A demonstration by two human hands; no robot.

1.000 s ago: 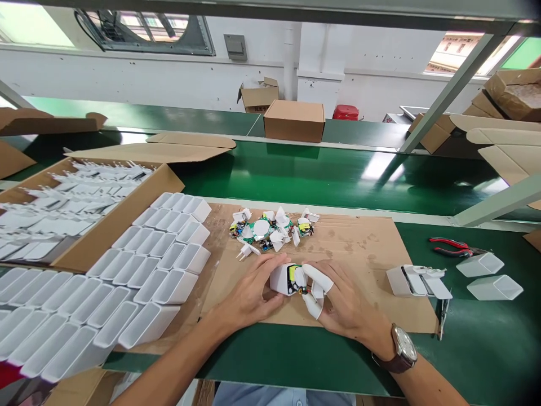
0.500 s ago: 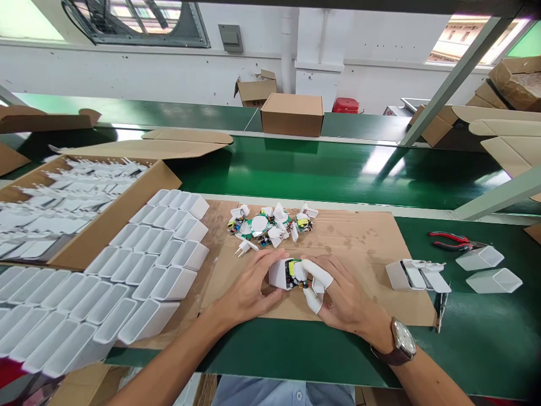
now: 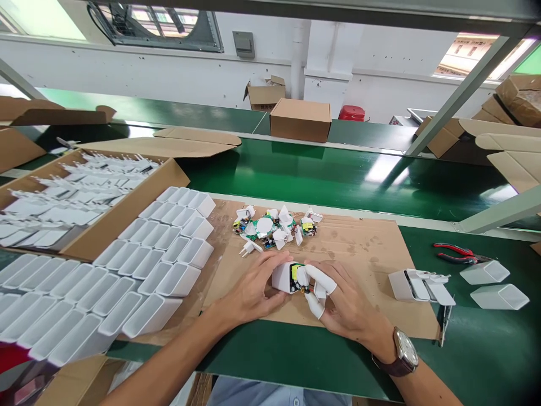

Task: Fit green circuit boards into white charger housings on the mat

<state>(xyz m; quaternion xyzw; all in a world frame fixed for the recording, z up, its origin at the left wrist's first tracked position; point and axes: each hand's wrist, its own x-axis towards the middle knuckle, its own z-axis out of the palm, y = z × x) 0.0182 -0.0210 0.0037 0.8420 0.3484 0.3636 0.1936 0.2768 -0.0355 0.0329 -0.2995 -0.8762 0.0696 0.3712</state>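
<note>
My left hand (image 3: 253, 287) grips a small white charger shell (image 3: 282, 277) resting on the brown cardboard sheet (image 3: 363, 254). My right hand (image 3: 342, 301), with white finger cots on thumb and forefingers, pinches a circuit board with a yellow part (image 3: 298, 274) that sits partly inside the shell's open end. A watch is on my right wrist. Just beyond my hands lies a small heap of circuit boards and white plug parts (image 3: 274, 225).
Rows of empty white shells (image 3: 139, 276) lie at my left, beside an open carton of white parts (image 3: 71, 197). At the right are more white shells (image 3: 499, 296), a few plug pieces (image 3: 420, 282) and red-handled pliers (image 3: 454, 254). A green conveyor belt (image 3: 338, 175) with a closed box (image 3: 301, 119) runs behind.
My hands stay together on the shell and board, with only a slight shift. The view has moved a little.
</note>
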